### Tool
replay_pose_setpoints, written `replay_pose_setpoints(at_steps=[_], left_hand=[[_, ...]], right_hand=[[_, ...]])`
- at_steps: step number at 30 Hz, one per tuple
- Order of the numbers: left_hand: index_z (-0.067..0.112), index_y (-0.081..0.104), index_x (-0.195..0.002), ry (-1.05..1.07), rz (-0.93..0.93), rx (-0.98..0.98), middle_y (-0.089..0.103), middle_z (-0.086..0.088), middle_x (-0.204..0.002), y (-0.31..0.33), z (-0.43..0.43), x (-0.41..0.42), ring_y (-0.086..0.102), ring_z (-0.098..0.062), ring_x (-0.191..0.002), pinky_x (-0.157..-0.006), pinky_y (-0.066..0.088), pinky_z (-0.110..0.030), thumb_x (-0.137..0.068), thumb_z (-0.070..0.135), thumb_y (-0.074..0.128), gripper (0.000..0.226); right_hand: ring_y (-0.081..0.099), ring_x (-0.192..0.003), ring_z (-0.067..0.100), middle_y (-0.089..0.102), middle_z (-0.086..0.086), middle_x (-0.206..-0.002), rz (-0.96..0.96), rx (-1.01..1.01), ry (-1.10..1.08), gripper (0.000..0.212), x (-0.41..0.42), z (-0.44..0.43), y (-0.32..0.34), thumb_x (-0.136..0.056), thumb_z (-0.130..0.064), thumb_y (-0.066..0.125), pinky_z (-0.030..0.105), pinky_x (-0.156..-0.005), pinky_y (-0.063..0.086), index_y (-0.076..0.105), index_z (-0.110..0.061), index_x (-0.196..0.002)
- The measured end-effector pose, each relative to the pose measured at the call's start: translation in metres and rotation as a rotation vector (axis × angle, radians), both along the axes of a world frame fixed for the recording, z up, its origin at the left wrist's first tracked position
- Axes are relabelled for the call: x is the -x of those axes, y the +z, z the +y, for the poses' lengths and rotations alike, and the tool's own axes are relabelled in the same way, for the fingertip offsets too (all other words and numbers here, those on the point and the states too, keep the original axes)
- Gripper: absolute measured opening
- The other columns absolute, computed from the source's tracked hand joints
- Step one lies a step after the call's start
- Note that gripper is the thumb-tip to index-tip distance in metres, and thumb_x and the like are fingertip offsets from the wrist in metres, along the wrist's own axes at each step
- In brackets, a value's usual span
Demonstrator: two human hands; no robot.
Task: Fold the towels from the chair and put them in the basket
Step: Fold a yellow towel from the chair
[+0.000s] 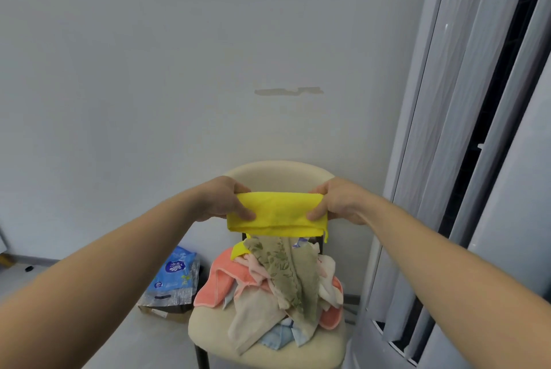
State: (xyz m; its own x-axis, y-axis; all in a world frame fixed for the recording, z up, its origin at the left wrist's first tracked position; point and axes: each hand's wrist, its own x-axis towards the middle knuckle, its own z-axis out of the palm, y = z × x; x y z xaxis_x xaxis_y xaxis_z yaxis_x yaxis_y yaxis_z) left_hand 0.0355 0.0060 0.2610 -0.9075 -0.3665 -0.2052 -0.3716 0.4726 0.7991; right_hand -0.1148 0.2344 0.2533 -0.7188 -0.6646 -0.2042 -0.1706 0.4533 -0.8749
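Both arms reach out in front, over the chair (313, 347). The left hand (228, 200) & the right hand (335, 201) hold a yellow towel (280, 213) up in the air, one hand at each end. The towel is folded into a long flat strip, pulled tight btwn the 2 hands. On each side the thumb (246, 213) presses on the near face and the other fingers curl round the back, so both hands pinch the cloth. A small yellow loop hangs down at the towel's right end.

Under the towel is the cream chair w/ a round back, set by a pale wall (179, 70). A messy pile of towels (268, 294) lies on the seat: a green leafy one (289, 273) on top, pink ones at the sides, a beige one (253, 318) in front, a light blue one low down.

On the floor, left of the chair, a blue bag (176, 276) leans on a flat box (162, 312). Grey curtains (477, 130) hang on the right.
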Motion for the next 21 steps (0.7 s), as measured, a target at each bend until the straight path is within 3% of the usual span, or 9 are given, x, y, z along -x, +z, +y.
replay_pose_setpoints(at_steps=[6,9,12,14,17,19,21], left_hand=[[0.015,0.07,-0.117,-0.01,-0.08,0.234,0.067,-0.008,-0.112,0.009,0.0,0.003,0.068,-0.022,-0.098,-0.08,0.063,-0.031,-0.077,0.023,0.089,0.045],[0.014,0.067,-0.119,-0.007,-0.086,0.297,0.064,-0.008,-0.114,0.015,0.004,0.003,0.067,-0.024,-0.1,-0.081,0.062,-0.032,-0.081,0.022,0.086,0.043],[0.014,0.065,-0.119,0.036,-0.09,0.258,0.062,-0.01,-0.116,0.019,0.004,-0.001,0.063,-0.025,-0.104,-0.089,0.06,-0.035,-0.084,0.022,0.082,0.039],[0.014,0.065,-0.118,0.083,-0.067,0.089,0.063,-0.009,-0.117,0.018,0.002,-0.006,0.06,-0.024,-0.102,-0.091,0.055,-0.037,-0.085,0.023,0.082,0.038],[0.011,0.064,-0.12,0.138,0.082,-0.38,0.07,-0.008,-0.116,0.007,0.002,-0.011,0.066,-0.024,-0.102,-0.096,0.055,-0.041,-0.088,0.021,0.078,0.036],[0.009,0.063,-0.122,0.166,0.204,-0.654,0.074,-0.009,-0.107,-0.004,0.007,-0.011,0.071,-0.024,-0.097,-0.09,0.059,-0.041,-0.093,0.02,0.071,0.032],[0.008,0.063,-0.116,0.202,0.291,-0.796,0.075,-0.011,-0.101,-0.016,0.016,-0.007,0.073,-0.024,-0.088,-0.077,0.062,-0.037,-0.099,0.02,0.063,0.021]], right_hand=[[0.072,-0.097,0.034,0.074,0.02,-0.104,0.132,-0.107,0.001,0.025,0.005,0.001,0.019,-0.075,0.004,0.084,0.042,-0.088,0.061,0.071,-0.005,-0.094],[0.063,-0.09,0.023,0.069,0.008,-0.099,0.173,-0.179,0.049,0.017,0.004,0.004,0.026,-0.085,-0.007,0.079,0.035,-0.079,0.055,0.07,-0.012,-0.098],[0.061,-0.102,0.022,0.07,0.004,-0.108,0.127,-0.121,0.058,0.021,0.007,0.01,0.025,-0.088,-0.016,0.077,0.036,-0.085,0.049,0.07,-0.014,-0.107],[0.064,-0.107,0.024,0.073,0.005,-0.113,-0.015,0.046,0.042,0.026,0.01,0.013,0.018,-0.091,-0.015,0.074,0.039,-0.091,0.047,0.069,-0.012,-0.116],[0.065,-0.102,0.024,0.073,0.006,-0.111,-0.227,0.297,0.003,0.027,0.011,0.017,0.002,-0.095,-0.02,0.068,0.039,-0.091,0.045,0.066,-0.015,-0.122],[0.066,-0.1,0.025,0.072,0.008,-0.113,-0.292,0.386,-0.028,0.025,0.009,0.015,-0.01,-0.098,-0.025,0.064,0.04,-0.088,0.048,0.065,-0.017,-0.122],[0.069,-0.089,0.027,0.075,0.009,-0.103,-0.328,0.434,-0.111,0.017,0.002,0.009,-0.019,-0.101,-0.027,0.062,0.04,-0.083,0.053,0.065,-0.017,-0.114]])
